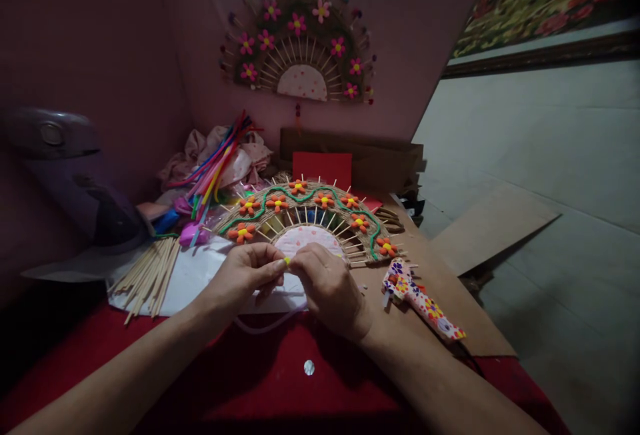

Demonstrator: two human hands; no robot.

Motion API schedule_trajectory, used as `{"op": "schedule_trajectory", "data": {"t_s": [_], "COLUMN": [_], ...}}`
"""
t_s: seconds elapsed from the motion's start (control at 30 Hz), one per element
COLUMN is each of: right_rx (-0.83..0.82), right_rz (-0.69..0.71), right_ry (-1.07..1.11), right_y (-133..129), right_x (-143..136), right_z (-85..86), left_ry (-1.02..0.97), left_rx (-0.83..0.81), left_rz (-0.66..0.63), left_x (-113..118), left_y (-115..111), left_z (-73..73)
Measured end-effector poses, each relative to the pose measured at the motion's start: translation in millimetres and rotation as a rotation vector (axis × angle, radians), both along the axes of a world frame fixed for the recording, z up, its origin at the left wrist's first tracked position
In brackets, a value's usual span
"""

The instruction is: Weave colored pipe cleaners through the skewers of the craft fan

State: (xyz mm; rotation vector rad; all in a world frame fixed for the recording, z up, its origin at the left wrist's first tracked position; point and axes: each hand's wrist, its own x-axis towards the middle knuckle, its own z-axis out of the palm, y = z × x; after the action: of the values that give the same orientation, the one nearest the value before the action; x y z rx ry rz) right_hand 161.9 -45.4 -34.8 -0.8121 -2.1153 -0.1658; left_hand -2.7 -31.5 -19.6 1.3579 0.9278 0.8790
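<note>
2 hands pinch a tiny yellow piece.
Left hand [245,274] and right hand [327,285] meet fingertip to fingertip on the yellow piece [287,261], too small to tell its axis, near the fan craft [310,218].

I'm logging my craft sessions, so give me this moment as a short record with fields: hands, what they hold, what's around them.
left hand: fingertips pinched on a small yellow piece
right hand: fingertips meet the left at the same piece
fan: half-round, on the table just beyond the hands, orange flowers and green trim
sticks: loose pile, left of the hands
pipe cleaners: coloured bundle, behind the sticks
scissors: patterned, right of the hands
wall fan: similar piece with pink flowers, hung above
table: red surface
</note>
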Motion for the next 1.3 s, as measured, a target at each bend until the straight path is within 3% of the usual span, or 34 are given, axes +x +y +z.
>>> {"op": "schedule_trajectory", "data": {"t_s": [0.2, 0.37, 0.6, 0.83, 1.07, 1.3], "right_rx": [0.138, 0.199, 0.040, 0.002, 0.109, 0.000], "right_rz": [-0.053, 0.121, -0.053, -0.006, 0.154, 0.022], "right_ry": [-0.147, -0.287, -0.060, -0.063, -0.198, 0.018], "right_y": [4.7, 4.9, 0.5, -0.5, -1.4, -2.2], "right_x": [5.7, 5.7, 0.9, -0.6, -0.3, -0.1], "right_z": [4.1, 4.7, -0.3, -0.9, 1.7, -0.6], "left_ry": [0.154, 0.278, 0.097, 0.112, 0.195, 0.004], "left_rx": [0.064, 0.005, 0.028, 0.005, -0.104, -0.010], "left_rz": [-0.068, -0.276, -0.016, -0.021, -0.238, -0.089], "left_x": [-5.1, -11.6, -4.4, -4.1, -10.9, -10.1], "left_y": [0.7, 4.1, 1.3, -0.8, 3.5, 5.7], "left_z": [8.7, 10.6, 7.9, 9.8, 10.7, -0.4]}}
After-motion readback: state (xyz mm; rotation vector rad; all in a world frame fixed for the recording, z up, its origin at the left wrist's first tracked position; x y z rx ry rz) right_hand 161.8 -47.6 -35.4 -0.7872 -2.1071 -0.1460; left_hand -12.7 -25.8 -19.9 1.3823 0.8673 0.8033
